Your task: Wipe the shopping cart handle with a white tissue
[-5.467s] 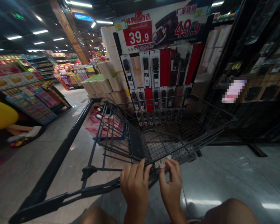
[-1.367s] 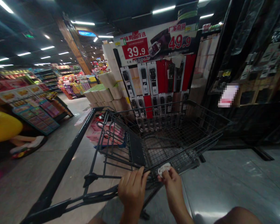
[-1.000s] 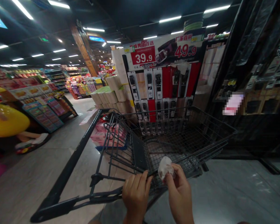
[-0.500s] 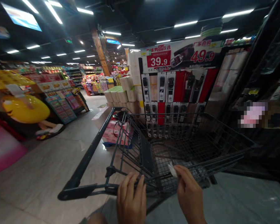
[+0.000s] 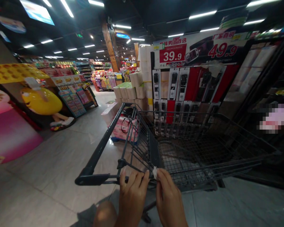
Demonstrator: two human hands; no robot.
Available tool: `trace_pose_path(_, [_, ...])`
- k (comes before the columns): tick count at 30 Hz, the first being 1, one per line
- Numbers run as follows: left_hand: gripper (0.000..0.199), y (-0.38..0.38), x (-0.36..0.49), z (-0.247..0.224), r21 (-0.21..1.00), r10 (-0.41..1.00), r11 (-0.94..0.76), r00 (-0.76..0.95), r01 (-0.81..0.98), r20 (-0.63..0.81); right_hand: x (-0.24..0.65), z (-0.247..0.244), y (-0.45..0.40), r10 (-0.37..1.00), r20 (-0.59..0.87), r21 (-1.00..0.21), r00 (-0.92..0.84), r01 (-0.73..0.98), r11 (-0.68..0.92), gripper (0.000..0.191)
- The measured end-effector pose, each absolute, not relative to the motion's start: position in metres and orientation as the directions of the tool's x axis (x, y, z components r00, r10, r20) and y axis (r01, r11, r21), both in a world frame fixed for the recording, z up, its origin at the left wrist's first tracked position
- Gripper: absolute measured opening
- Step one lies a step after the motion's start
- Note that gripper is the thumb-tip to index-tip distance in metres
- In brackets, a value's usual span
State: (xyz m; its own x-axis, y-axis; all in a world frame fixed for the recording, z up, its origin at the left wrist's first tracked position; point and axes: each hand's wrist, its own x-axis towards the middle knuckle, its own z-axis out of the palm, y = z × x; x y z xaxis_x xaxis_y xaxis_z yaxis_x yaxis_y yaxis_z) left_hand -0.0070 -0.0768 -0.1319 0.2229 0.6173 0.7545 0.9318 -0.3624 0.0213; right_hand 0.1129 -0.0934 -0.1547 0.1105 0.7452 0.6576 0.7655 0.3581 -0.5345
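A dark grey wire shopping cart (image 5: 101,148) stands in front of me, its basket pointing right. My left hand (image 5: 133,192) has its fingers curled over the cart's near side rail, close to the handle's corner. Just to its right, my right hand (image 5: 168,195) pinches a small crumpled white tissue (image 5: 155,172) between thumb and fingers. The tissue is beside the left fingertips; whether they touch I cannot tell. Both thumbs are partly hidden behind the hands.
A belt display rack (image 5: 174,91) with a price sign (image 5: 172,56) stands behind the cart. Pink packs (image 5: 125,127) sit on the floor by the handle. At left are a yellow mascot figure (image 5: 42,101) and a pink display (image 5: 19,135). Grey floor tiles (image 5: 68,157) run along the left.
My right hand has moved left with the tissue, up beside my left hand. The view has swung left, so the cart and displays appear farther right.
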Motion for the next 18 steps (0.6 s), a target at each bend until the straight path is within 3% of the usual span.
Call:
trace_pose_path(4, [0.031, -0.081, -0.007, -0.128, 0.038, 0.665, -0.368, 0.235, 0.929, 0.709, 0.122, -0.155, -0.092, 0.751, 0.657, -0.541, 0.06, 0.732, 0.415, 0.035])
trace_pose_path(8, [0.026, -0.089, -0.013, -0.12, 0.082, 0.615, -0.422, 0.218, 0.903, 0.758, 0.14, -0.15, -0.092, 0.784, 0.614, -0.561, 0.091, 0.749, 0.352, 0.033])
trace_pose_path(13, [0.025, -0.096, -0.034, -0.101, 0.167, 0.57, -0.272, 0.02, 0.948, 0.821, 0.153, -0.138, -0.091, 0.786, 0.597, -0.512, 0.161, 0.831, 0.218, 0.028])
trace_pose_path(15, [0.038, -0.095, -0.041, -0.091, 0.14, 0.605, -0.217, 0.021, 0.966, 0.796, 0.15, -0.134, -0.092, 0.775, 0.606, -0.49, 0.182, 0.852, 0.183, 0.028])
trace_pose_path(18, [0.039, -0.093, -0.047, -0.08, 0.083, 0.636, -0.228, 0.084, 0.97, 0.767, 0.138, -0.134, -0.092, 0.768, 0.615, -0.488, 0.178, 0.851, 0.194, 0.028])
